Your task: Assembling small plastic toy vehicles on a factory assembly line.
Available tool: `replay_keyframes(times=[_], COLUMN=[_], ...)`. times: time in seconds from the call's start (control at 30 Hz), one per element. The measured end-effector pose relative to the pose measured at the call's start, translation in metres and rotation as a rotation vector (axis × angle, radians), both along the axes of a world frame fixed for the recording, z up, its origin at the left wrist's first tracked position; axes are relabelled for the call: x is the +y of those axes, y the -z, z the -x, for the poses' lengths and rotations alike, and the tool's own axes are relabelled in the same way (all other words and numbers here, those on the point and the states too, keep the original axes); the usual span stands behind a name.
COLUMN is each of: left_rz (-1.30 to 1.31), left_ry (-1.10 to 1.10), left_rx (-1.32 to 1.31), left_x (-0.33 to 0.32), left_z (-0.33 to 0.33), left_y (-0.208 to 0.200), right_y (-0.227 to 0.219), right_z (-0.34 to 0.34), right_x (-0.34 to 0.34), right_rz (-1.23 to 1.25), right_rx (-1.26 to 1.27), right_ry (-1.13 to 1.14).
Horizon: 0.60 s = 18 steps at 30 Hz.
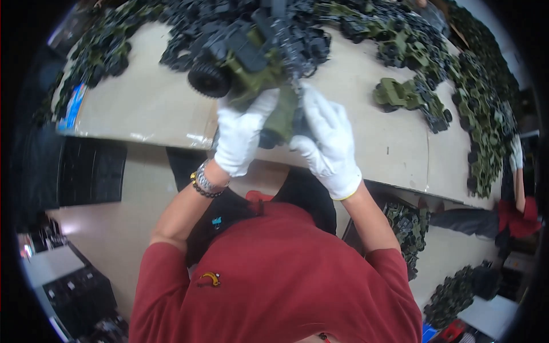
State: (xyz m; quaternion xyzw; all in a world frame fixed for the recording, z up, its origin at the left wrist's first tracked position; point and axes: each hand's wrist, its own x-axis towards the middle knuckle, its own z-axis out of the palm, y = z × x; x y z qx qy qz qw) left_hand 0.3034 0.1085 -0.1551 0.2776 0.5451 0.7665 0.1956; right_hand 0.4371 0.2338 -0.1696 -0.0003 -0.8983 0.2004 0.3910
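I hold an olive-green and dark grey toy jeep above the near edge of the table, in front of a heap of dark grey parts. A big black wheel sticks out at its left. My left hand, in a white glove, is closed on the jeep's near left side. My right hand, also gloved, grips its right side, with the thumb at the near end and the fingers along the side. The jeep is slightly blurred, and the fingertips of my left hand are hidden.
Rows of green and grey toy vehicles line the table's right side, and more lie at the far left. A few stand apart on the right. Filled containers stand below the table's edge. Another person's gloved hand shows far right.
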Motion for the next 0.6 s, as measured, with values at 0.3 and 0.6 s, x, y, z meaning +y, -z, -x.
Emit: replay_keyframes(times=[0.3,0.6], left_rz=[0.018,-0.223], left_ry=[-0.023,0.404], left_rx=[0.169,-0.967], left_x=[0.027,0.029], left_z=[0.0,-0.006], left_y=[0.002,-0.012], right_y=[0.002,-0.021], right_z=[-0.001,0.022], right_x=[0.024,-0.004], right_rz=[0.188,0.047], right_rx=[-0.071,0.243], right_ry=[-0.042,0.233])
